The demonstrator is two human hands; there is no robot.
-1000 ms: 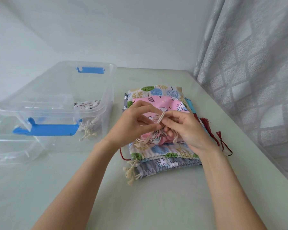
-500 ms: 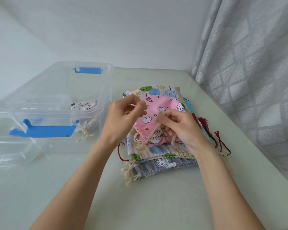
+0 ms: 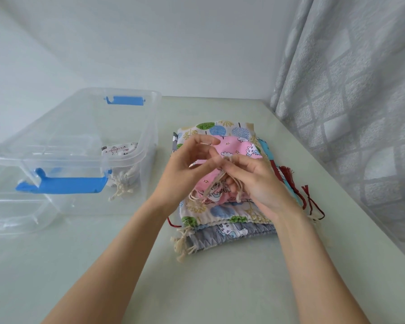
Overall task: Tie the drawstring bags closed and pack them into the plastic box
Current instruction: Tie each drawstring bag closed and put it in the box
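A pink patterned drawstring bag point(image 3: 236, 146) lies on top of a stack of printed bags point(image 3: 222, 213) in the middle of the table. Its beige drawstring point(image 3: 222, 176) rises from the gathered mouth to my two hands. My right hand point(image 3: 250, 181) pinches the cord's strands just above the bag. My left hand point(image 3: 187, 167) is beside it, with its fingers curled round the cord. The clear plastic box point(image 3: 136, 127) with blue latches stands to the left, and one white printed bag point(image 3: 119, 150) lies inside it.
The box's clear lid point(image 3: 12, 216) lies flat at the left edge in front of the box. A grey patterned curtain point(image 3: 351, 94) hangs along the table's right side. Red cords point(image 3: 309, 199) trail from the stack toward the curtain. White walls close the back and left.
My left hand drew away up and to the left with the cord, then came back against my right hand. The right hand stayed over the bag's mouth.
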